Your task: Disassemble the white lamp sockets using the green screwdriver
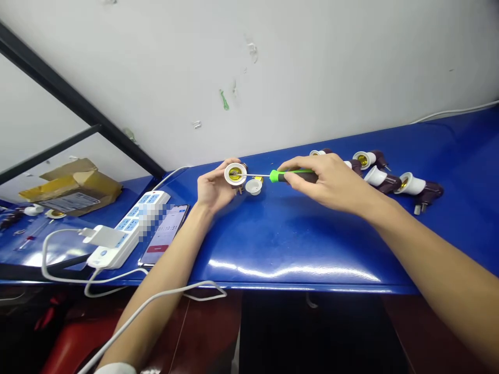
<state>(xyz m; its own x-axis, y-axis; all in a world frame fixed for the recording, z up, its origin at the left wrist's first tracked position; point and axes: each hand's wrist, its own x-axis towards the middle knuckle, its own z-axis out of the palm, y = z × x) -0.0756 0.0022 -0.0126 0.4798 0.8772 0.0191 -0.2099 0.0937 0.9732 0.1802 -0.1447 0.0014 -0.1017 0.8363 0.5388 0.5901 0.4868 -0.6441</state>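
Observation:
My left hand (215,188) is closed around a white and brown lamp socket (235,167), its open mouth with the brass-coloured inside turned toward me. In my right hand (323,179) is a screwdriver (290,176) with a green and black handle, held level. Its thin shaft runs left, and the tip reaches the mouth of the socket; whether it touches a screw is too small to tell. Just below the shaft lies a small white round socket part (253,186), with a yellow metal piece (258,178) beside it.
Several plug-in lamp sockets (413,183) lie at the right of the blue table (273,244). Left are a white power strip (128,228) with a charger (103,236), a phone (166,234) and a yellow package (74,189). A white cable (156,298) crosses my left forearm. The wall (312,78) stands behind.

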